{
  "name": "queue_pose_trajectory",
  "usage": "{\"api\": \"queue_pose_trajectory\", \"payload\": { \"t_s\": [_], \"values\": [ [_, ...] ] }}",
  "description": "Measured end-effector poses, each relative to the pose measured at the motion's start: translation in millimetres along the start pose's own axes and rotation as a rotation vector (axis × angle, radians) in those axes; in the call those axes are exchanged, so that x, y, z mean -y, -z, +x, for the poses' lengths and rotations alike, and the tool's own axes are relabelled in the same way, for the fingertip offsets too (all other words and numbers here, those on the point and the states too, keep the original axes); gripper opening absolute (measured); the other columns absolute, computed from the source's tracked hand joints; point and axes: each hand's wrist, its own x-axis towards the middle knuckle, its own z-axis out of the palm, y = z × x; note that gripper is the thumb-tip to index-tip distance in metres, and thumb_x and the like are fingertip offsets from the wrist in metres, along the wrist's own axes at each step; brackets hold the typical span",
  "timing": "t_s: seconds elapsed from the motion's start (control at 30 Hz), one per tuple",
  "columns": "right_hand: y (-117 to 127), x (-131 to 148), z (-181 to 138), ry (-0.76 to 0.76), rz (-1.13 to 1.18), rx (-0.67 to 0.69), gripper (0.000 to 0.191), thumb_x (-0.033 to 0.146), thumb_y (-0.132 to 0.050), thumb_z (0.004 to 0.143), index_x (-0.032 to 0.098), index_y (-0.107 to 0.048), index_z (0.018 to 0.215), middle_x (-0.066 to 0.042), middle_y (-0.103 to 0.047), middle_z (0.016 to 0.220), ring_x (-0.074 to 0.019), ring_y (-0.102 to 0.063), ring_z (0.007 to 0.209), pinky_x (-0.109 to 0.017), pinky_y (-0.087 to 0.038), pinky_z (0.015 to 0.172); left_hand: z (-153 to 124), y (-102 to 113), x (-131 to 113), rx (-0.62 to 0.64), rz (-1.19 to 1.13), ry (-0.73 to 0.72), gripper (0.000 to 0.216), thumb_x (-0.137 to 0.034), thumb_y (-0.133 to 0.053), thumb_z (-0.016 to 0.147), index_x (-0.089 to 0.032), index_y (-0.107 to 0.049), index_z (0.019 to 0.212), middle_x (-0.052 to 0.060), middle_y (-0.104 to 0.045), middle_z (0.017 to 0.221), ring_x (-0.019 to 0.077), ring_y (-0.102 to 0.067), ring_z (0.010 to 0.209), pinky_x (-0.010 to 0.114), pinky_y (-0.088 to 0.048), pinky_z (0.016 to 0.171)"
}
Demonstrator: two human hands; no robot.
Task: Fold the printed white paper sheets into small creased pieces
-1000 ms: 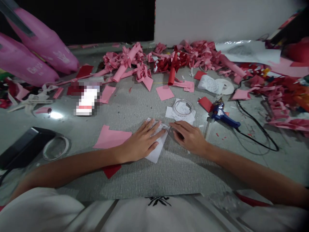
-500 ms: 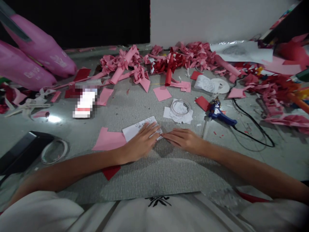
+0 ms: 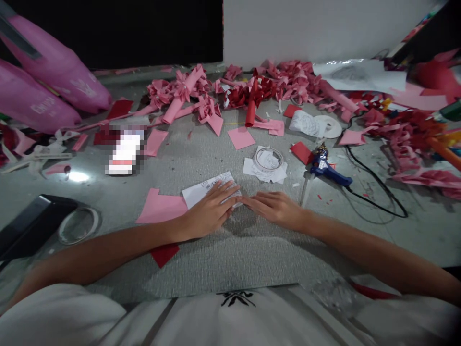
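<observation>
A white paper sheet [image 3: 196, 193] with dark line drawings lies at a slant on the grey mat. My left hand [image 3: 212, 206] rests across it with its fingers stretched out and flat, pressing it down. From the right, my right hand [image 3: 275, 206] reaches to the paper's right corner, its fingers pressed together there. The tips of both hands meet at that corner, and the fingers partly hide it. A pink paper piece [image 3: 162, 206] lies to the left, partly beside the white sheet. Below my left forearm a red paper piece [image 3: 163, 254] sticks out.
A tape roll [image 3: 268, 158] sits on paper scraps beyond my hands. The blue glue gun [image 3: 329, 172] with its black cord lies at right. At left are a phone [image 3: 125, 151], a black device [image 3: 34, 223] and another tape roll [image 3: 78, 226]. Pink paper flowers [image 3: 207, 108] line the back.
My right fingertips have come slightly closer to my left thumb at the paper's corner. Otherwise the hands and paper stay almost in place; the view shifts slightly.
</observation>
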Motion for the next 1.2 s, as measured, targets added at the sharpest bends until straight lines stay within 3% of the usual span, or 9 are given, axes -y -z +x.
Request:
{"api": "queue_pose_trajectory", "payload": {
  "t_s": [0.3, 0.57, 0.77, 0.93, 1.07, 1.2],
  "values": [
    [6, 5, 12, 0.025, -0.067, 0.023, 0.048, 0.007, -0.045, 0.106, 0.007, -0.042, 0.154, -0.011, -0.076, 0.099, -0.0214, -0.073, 0.085, -0.033, -0.060, 0.071, 2, 2, -1, 0.017, 0.001, 0.005, 0.039, -0.015, -0.041, 0.108, -0.012, -0.056, 0.144, 0.018, -0.048, 0.164, 0.0312, -0.030, 0.163, 0.061, -0.031, 0.133],
    [1, 7, 15, 0.041, -0.069, 0.040, 0.045, 0.005, -0.045, 0.104, 0.006, -0.044, 0.149, -0.016, -0.076, 0.111, -0.0208, -0.076, 0.086, -0.033, -0.062, 0.074, -1, -4, 2, -0.021, 0.038, -0.029, 0.045, -0.015, -0.044, 0.107, -0.015, -0.049, 0.152, 0.016, -0.046, 0.167, 0.0302, -0.027, 0.164, 0.060, -0.030, 0.133],
    [-12, 3, 10, -0.021, -0.056, 0.024, 0.037, 0.008, -0.051, 0.106, 0.011, -0.049, 0.142, -0.012, -0.077, 0.109, -0.0184, -0.075, 0.080, -0.029, -0.060, 0.068, -3, -12, 4, -0.072, 0.079, -0.047, 0.047, -0.014, -0.044, 0.107, -0.014, -0.045, 0.154, 0.018, -0.049, 0.164, 0.0313, -0.028, 0.163, 0.060, -0.032, 0.132],
    [-12, 4, 14, -0.055, -0.017, -0.057, 0.022, 0.012, -0.047, 0.109, 0.015, -0.055, 0.129, -0.007, -0.077, 0.100, -0.0160, -0.073, 0.072, -0.027, -0.056, 0.061, -2, -10, 4, -0.051, 0.109, -0.049, 0.041, -0.015, -0.044, 0.108, -0.013, -0.052, 0.148, 0.017, -0.048, 0.165, 0.0336, -0.033, 0.162, 0.060, -0.033, 0.132],
    [-12, 3, 13, -0.043, 0.022, -0.083, 0.027, 0.014, -0.050, 0.109, 0.014, -0.055, 0.135, -0.009, -0.078, 0.103, -0.0174, -0.076, 0.082, -0.028, -0.060, 0.069, -2, -8, 4, -0.041, 0.110, -0.043, 0.041, -0.016, -0.044, 0.108, -0.013, -0.051, 0.148, 0.016, -0.048, 0.166, 0.0328, -0.033, 0.162, 0.059, -0.033, 0.132],
    [-13, 0, 7, -0.035, 0.018, 0.004, 0.038, 0.011, -0.049, 0.107, 0.012, -0.050, 0.145, -0.014, -0.076, 0.114, -0.0210, -0.077, 0.094, -0.032, -0.063, 0.076, -2, -7, 3, -0.025, 0.073, -0.038, 0.041, -0.017, -0.045, 0.108, -0.015, -0.052, 0.148, 0.016, -0.047, 0.166, 0.0301, -0.029, 0.163, 0.058, -0.030, 0.134]
  ]
}}
